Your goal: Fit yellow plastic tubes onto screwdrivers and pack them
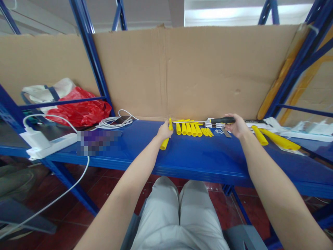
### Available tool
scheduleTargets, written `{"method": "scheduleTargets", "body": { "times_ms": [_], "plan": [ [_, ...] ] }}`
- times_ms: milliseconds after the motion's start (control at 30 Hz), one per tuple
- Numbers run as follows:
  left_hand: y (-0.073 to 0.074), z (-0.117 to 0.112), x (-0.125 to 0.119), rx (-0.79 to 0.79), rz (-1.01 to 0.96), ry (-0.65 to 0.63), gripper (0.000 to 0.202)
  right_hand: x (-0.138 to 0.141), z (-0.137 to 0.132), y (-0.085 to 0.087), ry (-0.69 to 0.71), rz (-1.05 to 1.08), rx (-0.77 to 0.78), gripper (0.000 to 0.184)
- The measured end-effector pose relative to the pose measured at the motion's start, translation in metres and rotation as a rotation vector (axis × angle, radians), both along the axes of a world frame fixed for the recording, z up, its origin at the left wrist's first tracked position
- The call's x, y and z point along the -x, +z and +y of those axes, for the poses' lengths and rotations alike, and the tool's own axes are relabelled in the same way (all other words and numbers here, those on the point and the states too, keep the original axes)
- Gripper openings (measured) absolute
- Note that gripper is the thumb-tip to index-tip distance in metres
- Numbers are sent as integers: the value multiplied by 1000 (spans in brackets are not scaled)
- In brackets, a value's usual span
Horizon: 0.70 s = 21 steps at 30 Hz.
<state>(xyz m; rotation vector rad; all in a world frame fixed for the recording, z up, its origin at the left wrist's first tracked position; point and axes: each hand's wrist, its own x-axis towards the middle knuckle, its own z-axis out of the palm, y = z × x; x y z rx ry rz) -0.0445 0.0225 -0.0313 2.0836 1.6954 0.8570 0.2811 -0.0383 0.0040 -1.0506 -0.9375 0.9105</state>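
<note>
My left hand is closed around a yellow tapered tube, held with its wide end toward me. In my right hand is a long screwdriver by its black handle. The thin metal shaft points left, and its tip is at the upper part of the held tube; whether it touches cannot be made out. Between my hands lie several yellow tubes in a row, then a group of small yellow pieces. A flat grey metal piece rests near my right hand.
Two larger yellow tubes lie on the blue shelf to the right. Cardboard walls off the back. At left are a coiled white cable, a power strip and a red plastic bag. Blue posts flank the shelf.
</note>
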Motion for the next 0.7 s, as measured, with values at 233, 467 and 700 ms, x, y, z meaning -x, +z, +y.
{"method": "scheduleTargets", "body": {
  "times_ms": [233,467,700],
  "plan": [
    [1,-2,-1,-8,11,-1,49,1,3,-2,-39,34,-11,11],
    [1,-3,-1,-16,8,-6,50,0,2,-3,-35,31,-2,11],
    [2,-2,-1,-10,18,-2,50,1,1,-1,-78,33,-32,14]
  ]
}}
